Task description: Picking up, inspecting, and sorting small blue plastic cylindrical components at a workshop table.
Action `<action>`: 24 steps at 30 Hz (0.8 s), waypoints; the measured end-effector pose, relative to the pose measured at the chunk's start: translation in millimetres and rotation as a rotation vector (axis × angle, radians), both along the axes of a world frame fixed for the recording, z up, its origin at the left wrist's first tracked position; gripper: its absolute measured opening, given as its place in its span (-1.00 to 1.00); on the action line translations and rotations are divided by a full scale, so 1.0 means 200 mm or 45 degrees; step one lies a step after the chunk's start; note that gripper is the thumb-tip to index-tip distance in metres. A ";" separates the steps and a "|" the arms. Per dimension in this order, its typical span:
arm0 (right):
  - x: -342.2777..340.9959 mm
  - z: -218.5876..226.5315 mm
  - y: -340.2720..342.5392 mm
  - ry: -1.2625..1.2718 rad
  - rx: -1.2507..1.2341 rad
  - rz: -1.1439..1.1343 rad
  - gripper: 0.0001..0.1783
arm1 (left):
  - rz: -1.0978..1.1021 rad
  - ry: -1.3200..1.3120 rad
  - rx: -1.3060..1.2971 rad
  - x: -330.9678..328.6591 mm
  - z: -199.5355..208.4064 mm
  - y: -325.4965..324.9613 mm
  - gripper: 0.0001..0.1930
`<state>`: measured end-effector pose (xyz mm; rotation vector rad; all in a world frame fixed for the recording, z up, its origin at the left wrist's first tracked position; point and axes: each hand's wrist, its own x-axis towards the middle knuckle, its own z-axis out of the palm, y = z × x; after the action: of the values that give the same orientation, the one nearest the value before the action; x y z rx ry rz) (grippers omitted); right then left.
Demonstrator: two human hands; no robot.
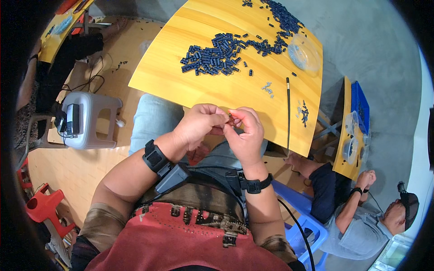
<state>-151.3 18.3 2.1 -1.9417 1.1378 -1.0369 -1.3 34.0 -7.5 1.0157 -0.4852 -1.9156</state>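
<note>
Close together at the near edge of the yellow table [172,58], my left hand [196,124] and my right hand [247,135] are both closed in a pinch. Between their fingertips is a small dark piece [231,119], mostly hidden and too small to name. A heap of small black oblong blocks [210,56] lies beyond my hands. To the right are a few small silvery pieces [268,89], a long thin black stick like a brush [288,108] and a scatter of small dark screw-like pieces [304,113].
At the table's far right stands a clear round tub [304,52] with bluish contents, near another heap of black pieces [282,16]. A grey plastic stool [92,119] is on the left, a red stool [47,205] behind it. On the right, a co-worker [357,226] sits near a blue tray [360,106].
</note>
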 end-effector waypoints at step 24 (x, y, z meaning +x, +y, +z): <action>-0.04 -0.06 0.09 0.519 -0.171 -0.025 -0.71 | 0.222 -0.112 0.282 -0.18 -0.15 0.17 -0.87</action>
<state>-159.7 35.9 -9.0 -2.3247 1.3322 -0.7606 -37.6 67.1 -38.0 1.2469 -0.2277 -1.8013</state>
